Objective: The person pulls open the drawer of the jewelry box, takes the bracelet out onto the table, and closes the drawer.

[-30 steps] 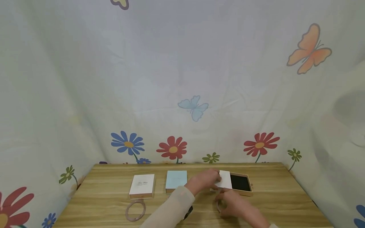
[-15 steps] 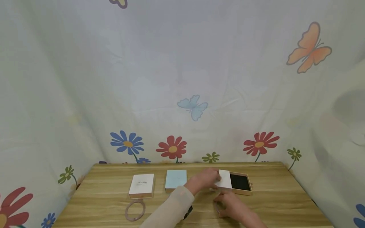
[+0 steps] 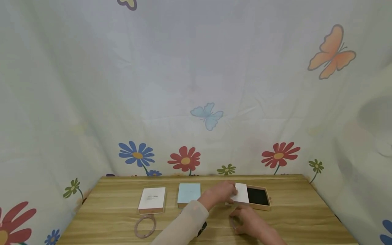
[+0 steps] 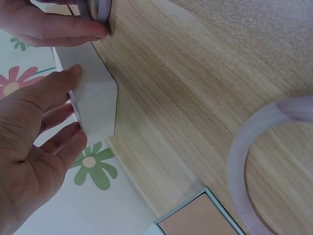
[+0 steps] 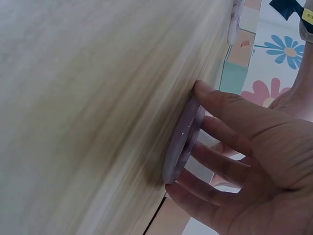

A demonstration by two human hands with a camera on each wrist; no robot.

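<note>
At the right of the table a white drawer box (image 3: 242,193) has its black-lined tray (image 3: 258,196) slid out to the right. My left hand (image 3: 221,193) grips the left end of its white sleeve (image 4: 98,90), thumb on one face and fingers at the other side. In front of the box, my right hand (image 3: 249,221) holds a pale purple bangle (image 5: 182,139) by its edge, with the thumb and fingers at opposite sides of the ring. The bangle lies at the table surface; in the head view the hand covers most of it.
Further left stand a light blue box (image 3: 189,194) and a white box (image 3: 152,199) with printed lettering. A bangle (image 3: 145,226) lies before the white box. Another bangle (image 4: 239,161) shows in the left wrist view. A floral curtain (image 3: 196,85) hangs behind the wooden table (image 3: 110,204).
My right hand has shifted very slightly left and toward the front with the bangle. My left hand and the drawer box look unchanged.
</note>
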